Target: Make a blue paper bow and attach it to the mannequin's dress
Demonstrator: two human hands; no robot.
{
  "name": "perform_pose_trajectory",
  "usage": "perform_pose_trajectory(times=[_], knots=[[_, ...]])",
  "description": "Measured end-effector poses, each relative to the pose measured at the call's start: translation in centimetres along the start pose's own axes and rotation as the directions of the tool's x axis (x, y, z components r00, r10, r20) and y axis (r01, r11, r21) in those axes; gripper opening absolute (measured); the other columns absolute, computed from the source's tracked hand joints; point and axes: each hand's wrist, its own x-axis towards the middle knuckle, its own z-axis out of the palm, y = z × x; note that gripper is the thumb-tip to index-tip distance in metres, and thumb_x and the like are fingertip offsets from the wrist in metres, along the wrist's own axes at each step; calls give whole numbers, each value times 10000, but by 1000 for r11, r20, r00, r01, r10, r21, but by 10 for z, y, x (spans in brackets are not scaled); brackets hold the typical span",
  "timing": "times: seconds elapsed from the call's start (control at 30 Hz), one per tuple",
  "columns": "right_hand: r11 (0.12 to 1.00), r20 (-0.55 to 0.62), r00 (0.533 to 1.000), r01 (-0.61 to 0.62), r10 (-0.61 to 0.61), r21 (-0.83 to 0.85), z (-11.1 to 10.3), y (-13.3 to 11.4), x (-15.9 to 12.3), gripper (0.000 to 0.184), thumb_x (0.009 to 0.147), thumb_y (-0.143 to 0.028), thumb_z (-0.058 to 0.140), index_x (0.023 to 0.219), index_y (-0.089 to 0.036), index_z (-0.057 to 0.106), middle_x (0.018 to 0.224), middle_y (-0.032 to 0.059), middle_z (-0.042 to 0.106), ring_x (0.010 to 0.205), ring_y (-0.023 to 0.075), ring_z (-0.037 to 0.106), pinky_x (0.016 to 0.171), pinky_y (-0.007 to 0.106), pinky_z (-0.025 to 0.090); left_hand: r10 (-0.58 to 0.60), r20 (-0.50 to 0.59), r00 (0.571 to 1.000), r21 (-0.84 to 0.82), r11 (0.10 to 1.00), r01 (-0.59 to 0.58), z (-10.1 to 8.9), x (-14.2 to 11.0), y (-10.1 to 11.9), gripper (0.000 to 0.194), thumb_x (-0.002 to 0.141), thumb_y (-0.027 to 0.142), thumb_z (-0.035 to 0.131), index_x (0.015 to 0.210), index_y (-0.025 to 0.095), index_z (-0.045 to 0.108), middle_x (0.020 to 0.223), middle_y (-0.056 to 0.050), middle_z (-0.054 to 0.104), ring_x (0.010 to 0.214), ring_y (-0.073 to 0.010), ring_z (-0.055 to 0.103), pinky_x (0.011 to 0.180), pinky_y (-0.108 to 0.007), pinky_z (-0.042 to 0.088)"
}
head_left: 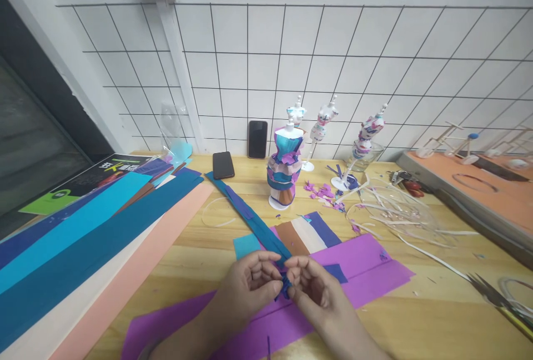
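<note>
My left hand [249, 283] and my right hand [320, 298] meet near the front of the table, fingertips pinched on a small crumpled piece of dark blue crepe paper [285, 287]. Under them lies a wide purple crepe paper sheet [370, 260]. A teal paper strip [254, 218] runs from the back toward my fingers. Just beyond, brown, cream and dark blue paper pieces [308, 232] lie together, with a light blue piece [246, 245] to their left. Farther back stands a small dress form [285, 166] dressed in layered blue, purple and brown paper.
Long paper strips [100, 238] cover the left side. Two phones [224, 165] [257, 139] are at the back. More mini dress forms [322, 121] stand behind, near purple scraps [322, 191]. Looped white cord [400, 216], scissors [495, 296] and an orange-topped box [453, 174] occupy the right.
</note>
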Motion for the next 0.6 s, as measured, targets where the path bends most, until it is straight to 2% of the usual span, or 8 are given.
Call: perform_pose_trajectory(times=[0.2, 0.5, 0.6], knots=[[1000, 18, 1000, -1, 1, -6, 1, 1, 0, 178, 743, -245, 608, 899, -207, 533, 709, -17, 513, 664, 140, 500, 623, 251, 400, 16, 5, 1000, 44, 999, -16, 1, -2, -1, 309, 688, 145, 627, 990, 162, 562, 776, -13, 588, 730, -131, 560, 660, -259, 430], [1000, 52, 998, -29, 29, 4, 2, 1, -2, 191, 740, -240, 613, 915, -211, 542, 724, -18, 504, 683, 138, 502, 640, 248, 411, 35, -37, 999, -67, 997, -38, -5, 4, 0, 357, 638, 186, 692, 977, 162, 581, 717, 6, 566, 653, -104, 532, 608, -230, 402], [1000, 48, 999, -26, 25, 15, 2, 1, -2, 235, 725, -227, 629, 943, -220, 543, 766, -5, 527, 714, 148, 514, 656, 258, 424, 35, -48, 998, -56, 998, -38, -4, 4, 1, 361, 640, 194, 694, 981, 164, 581, 718, 4, 568, 653, -105, 530, 606, -229, 398]])
